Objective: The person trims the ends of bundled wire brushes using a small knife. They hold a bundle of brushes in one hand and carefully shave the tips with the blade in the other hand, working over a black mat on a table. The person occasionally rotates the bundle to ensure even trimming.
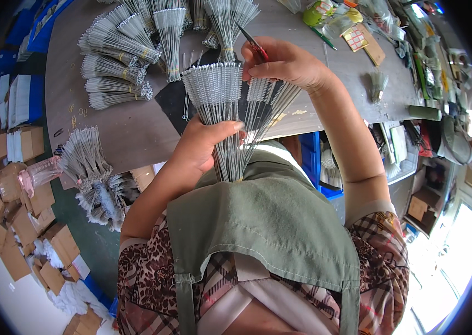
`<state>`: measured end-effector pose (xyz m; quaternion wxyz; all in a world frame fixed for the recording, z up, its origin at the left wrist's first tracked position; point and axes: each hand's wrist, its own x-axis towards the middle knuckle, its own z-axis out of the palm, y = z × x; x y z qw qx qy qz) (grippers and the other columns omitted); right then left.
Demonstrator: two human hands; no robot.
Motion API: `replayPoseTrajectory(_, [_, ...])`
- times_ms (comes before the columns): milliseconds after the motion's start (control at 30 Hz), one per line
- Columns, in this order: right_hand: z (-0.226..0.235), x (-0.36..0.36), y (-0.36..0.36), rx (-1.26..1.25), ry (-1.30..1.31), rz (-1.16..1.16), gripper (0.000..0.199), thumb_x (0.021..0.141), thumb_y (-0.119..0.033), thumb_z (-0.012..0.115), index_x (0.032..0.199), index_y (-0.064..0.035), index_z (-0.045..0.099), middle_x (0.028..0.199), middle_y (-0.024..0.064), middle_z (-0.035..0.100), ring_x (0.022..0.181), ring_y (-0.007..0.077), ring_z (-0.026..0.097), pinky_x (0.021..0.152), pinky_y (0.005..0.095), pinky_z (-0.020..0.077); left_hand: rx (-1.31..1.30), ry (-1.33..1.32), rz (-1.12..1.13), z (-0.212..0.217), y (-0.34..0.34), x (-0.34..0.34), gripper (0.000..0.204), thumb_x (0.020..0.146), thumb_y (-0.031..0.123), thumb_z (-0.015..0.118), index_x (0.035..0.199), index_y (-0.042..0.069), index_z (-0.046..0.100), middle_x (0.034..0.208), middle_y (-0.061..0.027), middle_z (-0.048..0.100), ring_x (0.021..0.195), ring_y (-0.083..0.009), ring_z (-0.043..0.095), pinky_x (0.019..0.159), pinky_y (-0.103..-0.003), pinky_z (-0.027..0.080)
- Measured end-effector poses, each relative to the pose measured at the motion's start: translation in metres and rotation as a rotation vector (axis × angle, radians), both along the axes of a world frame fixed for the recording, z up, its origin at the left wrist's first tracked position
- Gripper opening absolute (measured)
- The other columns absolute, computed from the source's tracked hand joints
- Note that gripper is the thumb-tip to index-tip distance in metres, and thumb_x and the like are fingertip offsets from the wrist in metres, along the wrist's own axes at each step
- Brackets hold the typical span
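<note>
Up close, wearing a grey-green cloth apron point(264, 229). Just past it, holding a fanned bundle of thin silver wire brushes point(213, 92) at the near edge of the grey desk point(130, 134), left hand point(205, 139) in a snug grip around the stems. Right hand point(283, 61) curled by the bristly tops, with a small red-handled, dark-pointed tool point(258, 51) in its grip. Can't tell about any brush between those fingertips. Under the desk, a blue plastic bin point(311, 156), mostly hidden, contents unclear. Farther off, banded brush bunches point(118, 36), some cut off up top. Off left, brown cardboard boxes point(15, 259), white fluffy stuff point(50, 254) among them, too blurry to identify.
</note>
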<state>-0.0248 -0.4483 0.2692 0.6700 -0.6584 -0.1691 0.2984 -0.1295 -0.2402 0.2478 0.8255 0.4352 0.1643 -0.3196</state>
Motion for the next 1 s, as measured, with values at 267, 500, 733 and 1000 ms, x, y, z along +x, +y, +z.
replayPoseTrajectory(267, [-0.012,0.002,-0.007,0.016,-0.085,0.108,0.022,0.080,-0.018,0.070,0.086,-0.0062,0.052,0.076,-0.0038,0.049,0.076,0.0068,0.051,0.069,0.0217,0.0438,-0.031,-0.081,-0.038,0.004,-0.002,-0.003,0.022,0.078,0.006,0.065,0.098,-0.003,0.060,0.086,-0.0095,0.064,0.074,-0.0179,0.062,0.068,-0.031,0.052])
replayPoseTrajectory(500, [0.006,-0.011,-0.002,0.063,-0.034,0.016,0.024,0.080,-0.019,0.070,0.079,-0.0089,0.049,0.073,-0.0050,0.044,0.068,0.0040,0.042,0.062,0.0190,0.0348,-0.026,-0.083,-0.031,0.008,-0.006,-0.007,0.022,0.079,0.003,0.062,0.100,-0.002,0.059,0.087,-0.0096,0.064,0.074,-0.0172,0.063,0.069,-0.030,0.053])
replayPoseTrajectory(733, [0.007,-0.014,-0.012,0.040,-0.077,0.028,0.018,0.077,-0.010,0.065,0.081,-0.0084,0.047,0.076,-0.0041,0.046,0.070,0.0065,0.042,0.064,0.0196,0.0329,-0.028,-0.104,-0.048,0.009,-0.009,-0.008,0.021,0.080,0.002,0.061,0.100,-0.002,0.059,0.088,-0.0096,0.064,0.076,-0.0168,0.063,0.069,-0.030,0.053])
replayPoseTrajectory(1000, [0.014,-0.019,-0.016,0.087,-0.043,-0.003,0.020,0.077,-0.014,0.066,0.081,-0.0064,0.047,0.074,-0.0009,0.046,0.071,0.0104,0.047,0.066,0.0235,0.0386,-0.024,-0.073,-0.054,0.008,-0.013,-0.009,0.023,0.079,0.001,0.063,0.101,-0.001,0.060,0.091,-0.0090,0.065,0.078,-0.0155,0.063,0.073,-0.030,0.052])
